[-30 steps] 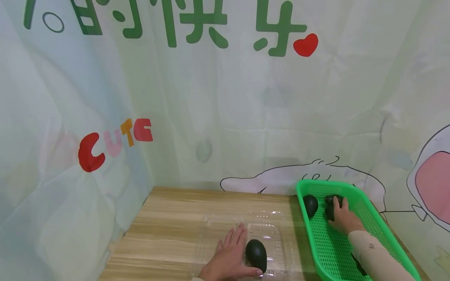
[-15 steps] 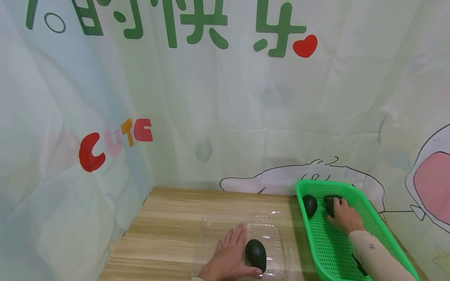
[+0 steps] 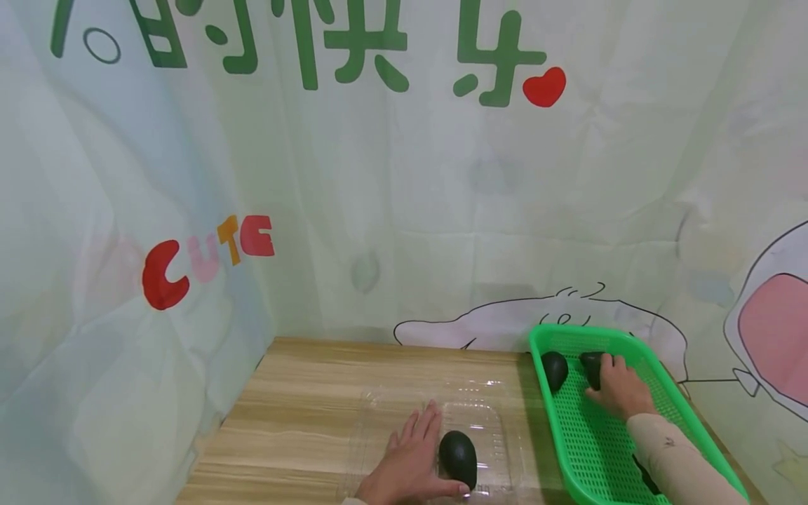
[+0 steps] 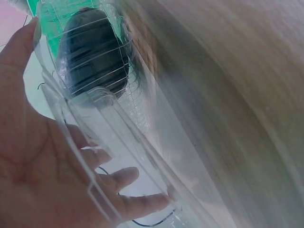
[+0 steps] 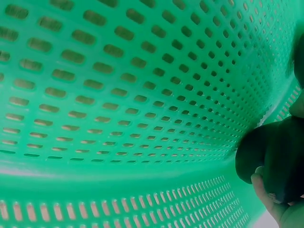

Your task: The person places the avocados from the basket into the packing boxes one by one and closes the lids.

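While the near side of the tabletop (image 3: 303, 400) takes up my attention, I see the person's left hand (image 3: 409, 459) resting on a clear plastic container (image 3: 492, 442), its fingers extended and wrapped round nothing. Just right of that hand, a dark avocado-like fruit (image 3: 458, 459) sits in the container's right half, with the thumb tip beside its near end.

Further right stands a green mesh basket (image 3: 583, 449), and a pale sleeve (image 3: 678, 456) slants across it. Close to the sleeve's left edge, a dark object (image 3: 645, 475) lies low in the basket, mostly covered, so I cannot make out its shape.

Deeper in, the right hand (image 3: 623, 389) reaches down and grips a second fruit (image 3: 590, 369), thumb and fingers bent about it; its dark forms overlap in the wrist view, and I cannot tell whether another touches it. To its left, a third fruit (image 3: 555, 372) lies near the basket's far left corner, against the side.

Beyond hangs a pale printed cloth (image 3: 435, 189) bearing green characters, a red heart (image 3: 544, 88) and the coloured letters "CUTE".
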Motion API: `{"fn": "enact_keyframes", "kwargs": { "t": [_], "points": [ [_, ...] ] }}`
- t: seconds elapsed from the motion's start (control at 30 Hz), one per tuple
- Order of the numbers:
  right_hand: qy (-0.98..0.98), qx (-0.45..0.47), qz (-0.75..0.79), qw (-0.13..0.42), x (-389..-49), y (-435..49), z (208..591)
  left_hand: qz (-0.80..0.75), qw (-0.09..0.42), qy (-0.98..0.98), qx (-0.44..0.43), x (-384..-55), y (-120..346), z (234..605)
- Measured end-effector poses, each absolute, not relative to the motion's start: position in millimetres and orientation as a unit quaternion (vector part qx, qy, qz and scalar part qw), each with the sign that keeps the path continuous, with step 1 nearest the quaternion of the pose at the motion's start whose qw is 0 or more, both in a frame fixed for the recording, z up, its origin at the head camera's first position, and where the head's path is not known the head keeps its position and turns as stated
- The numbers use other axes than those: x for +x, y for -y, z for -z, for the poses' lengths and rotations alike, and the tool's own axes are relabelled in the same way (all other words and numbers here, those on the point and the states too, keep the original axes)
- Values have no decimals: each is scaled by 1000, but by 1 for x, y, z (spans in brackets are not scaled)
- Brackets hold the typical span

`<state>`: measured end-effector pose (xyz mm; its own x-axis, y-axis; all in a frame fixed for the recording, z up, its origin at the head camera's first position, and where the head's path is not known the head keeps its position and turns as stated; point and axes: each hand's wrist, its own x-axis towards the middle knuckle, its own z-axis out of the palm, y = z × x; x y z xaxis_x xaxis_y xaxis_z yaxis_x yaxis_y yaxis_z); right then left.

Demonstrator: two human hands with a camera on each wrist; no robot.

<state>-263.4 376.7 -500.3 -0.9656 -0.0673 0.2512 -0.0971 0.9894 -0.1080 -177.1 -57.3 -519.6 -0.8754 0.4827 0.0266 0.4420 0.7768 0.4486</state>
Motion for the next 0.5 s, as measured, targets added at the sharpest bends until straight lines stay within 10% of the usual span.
{"fn": "enact_keyframes", "kwargs": {
  "t": [0.5],
  "points": [
    [990,46,-80,104,-259,-373,495,-231,44,-940,246,-175,58,517]
  ]
}}
